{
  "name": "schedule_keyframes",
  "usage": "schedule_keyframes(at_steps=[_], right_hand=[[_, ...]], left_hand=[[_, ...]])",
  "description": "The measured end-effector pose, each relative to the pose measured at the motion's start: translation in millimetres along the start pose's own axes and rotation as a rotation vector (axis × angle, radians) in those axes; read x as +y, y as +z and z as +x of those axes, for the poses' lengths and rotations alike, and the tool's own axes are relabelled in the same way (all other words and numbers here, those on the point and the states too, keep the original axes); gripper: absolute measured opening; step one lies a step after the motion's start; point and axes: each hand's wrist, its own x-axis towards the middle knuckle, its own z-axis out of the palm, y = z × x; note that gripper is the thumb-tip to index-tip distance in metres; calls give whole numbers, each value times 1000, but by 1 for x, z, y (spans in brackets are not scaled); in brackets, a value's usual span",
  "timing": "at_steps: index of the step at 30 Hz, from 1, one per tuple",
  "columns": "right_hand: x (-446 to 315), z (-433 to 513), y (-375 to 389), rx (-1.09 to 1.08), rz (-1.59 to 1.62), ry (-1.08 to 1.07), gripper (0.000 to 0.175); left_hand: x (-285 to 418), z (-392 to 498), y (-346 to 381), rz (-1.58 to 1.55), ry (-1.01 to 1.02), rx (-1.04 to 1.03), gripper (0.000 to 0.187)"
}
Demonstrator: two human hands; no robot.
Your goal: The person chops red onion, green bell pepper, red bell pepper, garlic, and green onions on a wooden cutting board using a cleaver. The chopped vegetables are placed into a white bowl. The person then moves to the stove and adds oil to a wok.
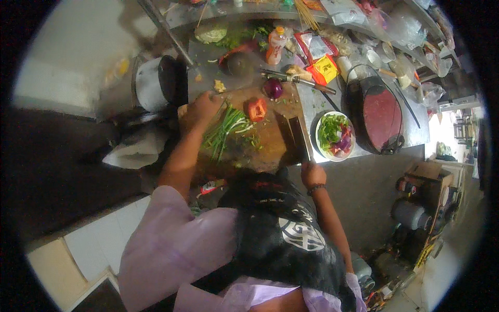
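Note:
My right hand [313, 174] grips the handle of a cleaver [299, 134], whose blade stands on edge at the right side of the wooden cutting board [269, 150]. At the board's far left, my left hand [206, 108] is beside a bunch of green onions [224, 130]. Its fingers point away from me, and what may be under them is hidden. A cut piece of red pepper or tomato [256, 109] lies past the onions. Farther back sits a purple onion [273, 88]. Green scraps [254, 141] are scattered on the wood.
Right of the board stands a white bowl of cut vegetables [335, 136], then a dark lidded container [382, 117]. Behind are an orange drink bottle [276, 46], a metal-handled tool [312, 82] and a cabbage [211, 34]. A large metal pot [150, 85] is at left.

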Motion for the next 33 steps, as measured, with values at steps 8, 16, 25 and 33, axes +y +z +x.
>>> schedule_keyframes(at_steps=[8,16,25,33], right_hand=[[-13,-5,-5,-31,-86,64,43],[-18,-10,-12,-24,-81,91,42],[-18,-11,-19,-65,-47,143,43],[-15,-7,-7,6,-45,17,37]], left_hand=[[-22,77,-13,57,-204,29,27],[-78,160,31,265,-104,47,30],[2,58,6,-366,148,21,24],[82,-182,80,-363,547,-374,18]])
